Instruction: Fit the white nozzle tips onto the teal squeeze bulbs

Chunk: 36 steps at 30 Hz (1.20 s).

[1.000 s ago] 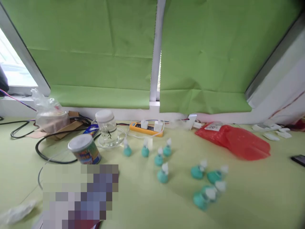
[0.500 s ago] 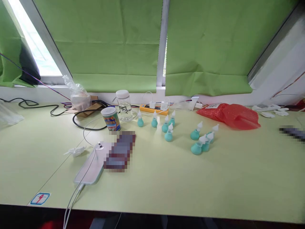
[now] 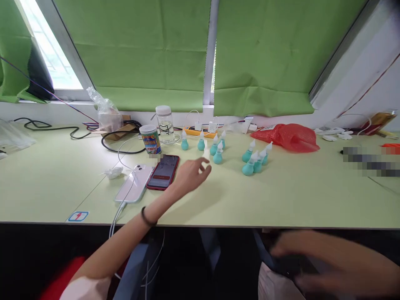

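My left hand reaches over the table with its fingers apart and slightly bent, holding nothing. Closest to it is a teal squeeze bulb with a white nozzle, standing upright just beyond the fingertips. Several more like it stand around that one, such as the bulb at the far left of the cluster. A separate group, with the front bulb, is further right. Below the table edge my right hand is smeared by motion, so its fingers cannot be made out.
Left of the hand lie a red-cased phone and a pale phone with a white cable. Behind are a printed can, a clear jar and an orange power strip. A red plastic bag lies back right.
Both my arms have come into view; the left hand now stretches over the table near the bulbs. The camera view has shifted, and the table edge sits higher in it.
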Each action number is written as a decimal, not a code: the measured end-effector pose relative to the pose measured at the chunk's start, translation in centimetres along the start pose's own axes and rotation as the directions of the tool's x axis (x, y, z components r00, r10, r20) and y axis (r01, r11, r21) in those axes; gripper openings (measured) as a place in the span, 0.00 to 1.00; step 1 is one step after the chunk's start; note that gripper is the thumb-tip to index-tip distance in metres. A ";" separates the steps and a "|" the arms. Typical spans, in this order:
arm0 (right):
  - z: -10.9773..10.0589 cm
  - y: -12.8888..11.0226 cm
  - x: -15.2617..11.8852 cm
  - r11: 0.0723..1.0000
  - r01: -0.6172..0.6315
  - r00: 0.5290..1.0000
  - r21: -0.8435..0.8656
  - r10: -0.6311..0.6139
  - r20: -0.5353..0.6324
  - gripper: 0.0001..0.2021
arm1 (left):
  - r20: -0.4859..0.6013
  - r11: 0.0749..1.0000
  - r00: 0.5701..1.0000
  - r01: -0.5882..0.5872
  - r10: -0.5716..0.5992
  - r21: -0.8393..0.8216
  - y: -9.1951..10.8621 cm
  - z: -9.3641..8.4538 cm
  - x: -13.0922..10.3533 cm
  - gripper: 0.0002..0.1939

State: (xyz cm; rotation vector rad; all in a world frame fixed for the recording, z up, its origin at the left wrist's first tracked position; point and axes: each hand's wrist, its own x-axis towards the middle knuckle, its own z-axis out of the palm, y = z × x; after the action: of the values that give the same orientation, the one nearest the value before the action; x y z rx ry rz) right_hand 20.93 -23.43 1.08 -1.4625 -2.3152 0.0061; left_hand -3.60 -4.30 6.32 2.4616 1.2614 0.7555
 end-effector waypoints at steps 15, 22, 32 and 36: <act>8.1 4.5 16.7 0.980 0.124 0.937 0.158 -0.063 -0.343 0.06 | -0.251 0.989 0.963 0.120 -0.095 0.088 -13.8 0.1 14.1 0.27; 8.5 4.6 16.3 0.973 0.104 0.936 0.208 -0.025 -0.350 0.06 | -0.164 0.985 0.977 0.152 -0.138 0.076 -12.5 2.3 14.3 0.21; 8.4 3.7 16.7 0.957 0.080 0.833 0.279 0.090 -0.546 0.17 | -0.478 0.993 0.877 -0.094 0.050 -0.067 -3.3 2.7 6.0 0.09; 8.9 3.2 17.1 0.979 0.052 0.855 0.198 0.059 -0.516 0.26 | -0.394 0.917 0.915 -0.229 0.088 -0.326 -0.2 5.7 2.2 0.09</act>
State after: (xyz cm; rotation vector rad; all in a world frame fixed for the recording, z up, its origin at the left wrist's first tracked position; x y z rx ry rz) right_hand 14.38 -5.28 -2.17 -1.1835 -1.8090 -0.1313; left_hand 0.57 -2.43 2.21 2.1923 0.9182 1.4196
